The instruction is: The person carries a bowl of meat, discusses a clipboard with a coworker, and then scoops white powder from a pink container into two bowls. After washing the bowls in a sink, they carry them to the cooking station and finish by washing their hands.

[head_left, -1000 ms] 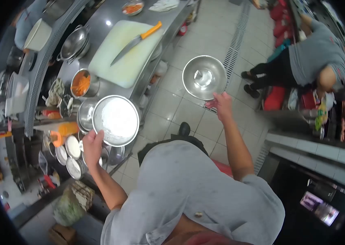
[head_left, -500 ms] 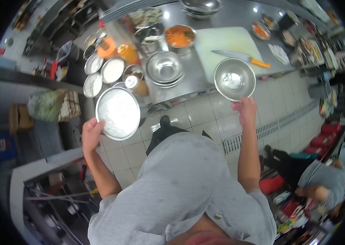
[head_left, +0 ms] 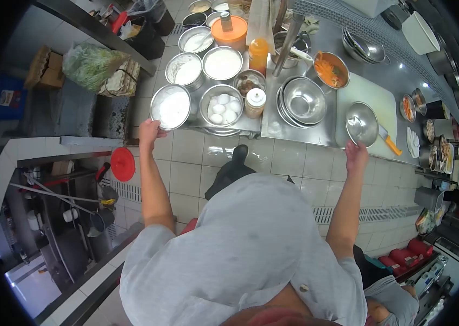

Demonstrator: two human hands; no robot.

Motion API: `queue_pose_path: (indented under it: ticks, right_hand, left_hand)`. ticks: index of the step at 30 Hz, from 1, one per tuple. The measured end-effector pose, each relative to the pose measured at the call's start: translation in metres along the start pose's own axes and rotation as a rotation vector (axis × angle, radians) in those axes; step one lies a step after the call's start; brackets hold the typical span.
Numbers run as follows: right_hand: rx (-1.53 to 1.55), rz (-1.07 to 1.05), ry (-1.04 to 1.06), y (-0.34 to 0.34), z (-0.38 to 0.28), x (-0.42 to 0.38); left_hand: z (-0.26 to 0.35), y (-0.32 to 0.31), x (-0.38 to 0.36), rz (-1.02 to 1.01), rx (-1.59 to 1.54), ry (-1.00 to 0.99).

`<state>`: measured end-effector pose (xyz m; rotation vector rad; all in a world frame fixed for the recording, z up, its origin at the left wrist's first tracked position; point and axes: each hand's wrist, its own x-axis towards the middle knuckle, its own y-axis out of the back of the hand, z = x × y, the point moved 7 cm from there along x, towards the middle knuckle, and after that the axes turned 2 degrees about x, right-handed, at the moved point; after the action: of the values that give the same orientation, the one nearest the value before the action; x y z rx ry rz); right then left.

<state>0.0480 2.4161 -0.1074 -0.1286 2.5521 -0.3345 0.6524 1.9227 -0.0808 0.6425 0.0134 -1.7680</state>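
Observation:
My left hand (head_left: 150, 132) grips the near rim of a steel bowl of white powder (head_left: 170, 106), held at the left end of the steel counter (head_left: 300, 133). My right hand (head_left: 356, 156) holds an empty steel bowl (head_left: 361, 123) by its rim over the white cutting board (head_left: 368, 95). An orange-handled knife (head_left: 389, 139) lies on the board, partly hidden behind that bowl. Between the two held bowls sit a bowl of white eggs (head_left: 221, 107), a shaker jar (head_left: 254, 102) and a stack of empty steel bowls (head_left: 302, 100).
Farther back stand bowls of white powder (head_left: 222, 63), an orange lidded container (head_left: 229, 30), an orange squeeze bottle (head_left: 258, 54) and a bowl of shredded carrot (head_left: 330, 70). A green bag (head_left: 91, 64) and boxes lie left; a red lid (head_left: 123, 164) hangs below. Tiled floor underfoot.
The view has swung round, so the counter now runs across the top. Both bowls have moved up to the counter: the powder bowl by the eggs, the empty one over the cutting board.

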Motion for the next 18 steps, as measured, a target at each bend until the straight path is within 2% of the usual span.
queue_pose_path:
  ticks: [5, 9, 12, 15, 16, 18]
  right_hand:
    - [-0.024, 0.01, 0.021, 0.008, -0.002, -0.009]
    - [-0.049, 0.023, 0.048, 0.015, -0.001, -0.017]
    - [-0.007, 0.017, 0.085, 0.008, -0.005, -0.034]
    - [-0.03, 0.008, 0.115, 0.009, -0.011, -0.054]
    - [-0.043, 0.007, 0.124, 0.011, -0.012, -0.062]
    - [-0.076, 0.0, 0.131, 0.012, -0.018, -0.084]
  left_hand:
    - [-0.015, 0.012, 0.024, -0.003, 0.051, 0.031]
    - [-0.031, -0.02, 0.047, -0.1, 0.082, 0.055]
    - [-0.053, -0.036, 0.068, -0.112, 0.041, 0.091]
    - [-0.069, -0.037, 0.072, -0.09, 0.125, 0.101]
    - [-0.055, -0.027, 0.069, 0.005, 0.512, -0.036]
    - [0.023, -0.022, 0.035, 0.223, 1.265, -0.335]
